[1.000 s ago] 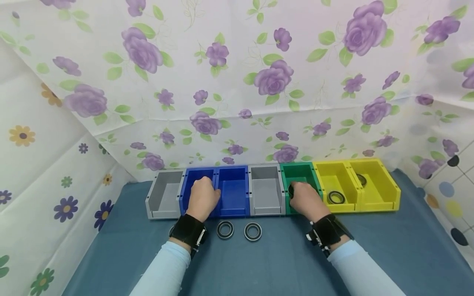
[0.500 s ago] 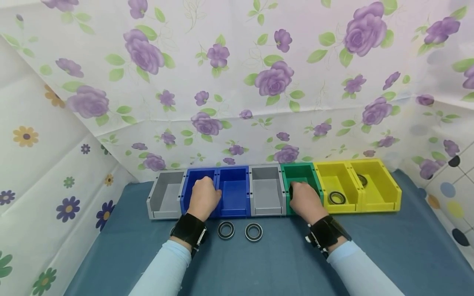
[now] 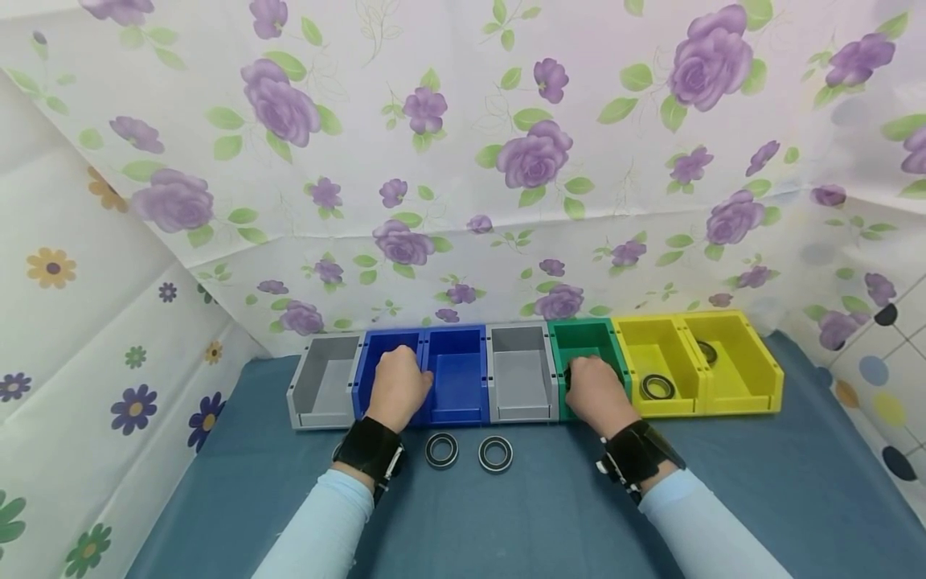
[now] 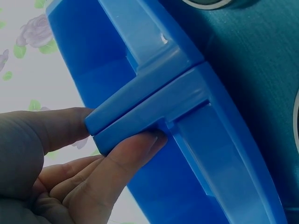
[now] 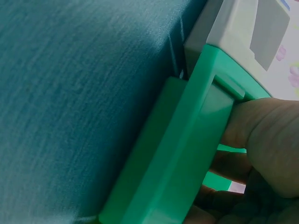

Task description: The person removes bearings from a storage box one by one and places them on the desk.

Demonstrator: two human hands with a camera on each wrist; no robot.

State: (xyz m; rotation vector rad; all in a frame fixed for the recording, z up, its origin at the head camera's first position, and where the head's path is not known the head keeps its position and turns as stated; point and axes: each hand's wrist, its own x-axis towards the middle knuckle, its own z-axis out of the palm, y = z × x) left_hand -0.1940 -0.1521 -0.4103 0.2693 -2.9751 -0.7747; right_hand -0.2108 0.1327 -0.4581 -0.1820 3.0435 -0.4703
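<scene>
1. Left hand [image 3: 396, 390] pinches the blue bins [image 4: 140, 91] at their adjoining walls; squeeze evenly, seam flush.
2. Right hand [image 3: 596, 390] is in the green bin [image 5: 198, 140], next to the grey bin [image 3: 522, 412]; can't tell its grip.
3. Don't drag the row: bearings [image 3: 429, 451] lie just in front.

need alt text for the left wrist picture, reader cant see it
Close-up of a person's left-hand grip pinching the adjoining side walls of two blue bins, the thumb inside the one lower in the picture. Parts of two rings show at the top and right edges on blue-green cloth, with a flowered sheet at the left.
</scene>
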